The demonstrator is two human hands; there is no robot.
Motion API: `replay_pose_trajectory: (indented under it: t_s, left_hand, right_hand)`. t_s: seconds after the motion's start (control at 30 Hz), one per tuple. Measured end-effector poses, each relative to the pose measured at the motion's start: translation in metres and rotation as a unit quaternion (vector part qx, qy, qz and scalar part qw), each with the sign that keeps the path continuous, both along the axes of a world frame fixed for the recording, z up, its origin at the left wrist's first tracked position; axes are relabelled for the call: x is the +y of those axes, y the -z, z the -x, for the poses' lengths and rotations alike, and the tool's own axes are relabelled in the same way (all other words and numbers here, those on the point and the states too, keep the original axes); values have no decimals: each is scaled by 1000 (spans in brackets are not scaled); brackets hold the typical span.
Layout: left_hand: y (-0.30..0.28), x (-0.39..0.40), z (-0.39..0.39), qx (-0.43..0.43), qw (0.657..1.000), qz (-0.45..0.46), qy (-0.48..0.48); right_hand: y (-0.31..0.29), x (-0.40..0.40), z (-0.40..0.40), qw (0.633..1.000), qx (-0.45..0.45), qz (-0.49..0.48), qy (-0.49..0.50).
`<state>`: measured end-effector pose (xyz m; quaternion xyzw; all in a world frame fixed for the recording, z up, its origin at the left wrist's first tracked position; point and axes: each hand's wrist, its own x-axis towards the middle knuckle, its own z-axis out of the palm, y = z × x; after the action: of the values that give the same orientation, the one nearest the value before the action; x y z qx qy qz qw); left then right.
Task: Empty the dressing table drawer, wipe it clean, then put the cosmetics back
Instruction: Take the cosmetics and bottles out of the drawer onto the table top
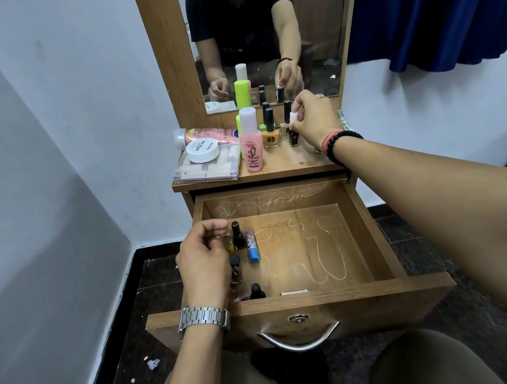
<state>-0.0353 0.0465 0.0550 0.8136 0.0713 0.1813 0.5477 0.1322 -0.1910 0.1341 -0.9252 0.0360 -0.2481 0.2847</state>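
I am emptying the drawer (375,234), and it is pulled out wide in front of me. My right hand (313,117) is holding a dark bottle with a white cap (293,126) between the fingertips and is setting it on the tabletop (293,160), just beside the other nail polish bottles (270,129) and the pink bottle (251,141). My left hand (205,261) is inside the drawer at its left side, with the fingers curled around a small yellow bottle (229,245); I am judging that it is gripping it, though the palm is hiding most of it.

Still in the drawer are a black-capped bottle (237,235), a blue tube (251,246), a brown bottle (235,269), a dark bottle (256,291) near the front wall and a thin white stick (294,292). The floor of the drawer is showing pale dusty streaks.

To do this step well, I am thinking the right hand should let go only when the bottle is standing flat, because the bottles there are close together and one push could topple them. The left hand should lift straight up, as the upright bottles beside it are touching or nearly touching. The stick near the front wall is easy to forget
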Motion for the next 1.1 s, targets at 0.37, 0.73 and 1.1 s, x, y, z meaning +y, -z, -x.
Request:
replay_pose_trajectory:
  t_s: [0.37,0.73,1.1]
  left_hand:
    - [-2,-1,2,-33,997,51,-45]
    - [-9,4,2,-18,995,87,-49]
    - [-19,24,1,98,845,-481,211]
  right_hand:
    - [8,33,107,984,-27,-112,-134]
    - [55,48,209,966,173,-95,-170]
    - [69,64,221,959,273,2,-72]
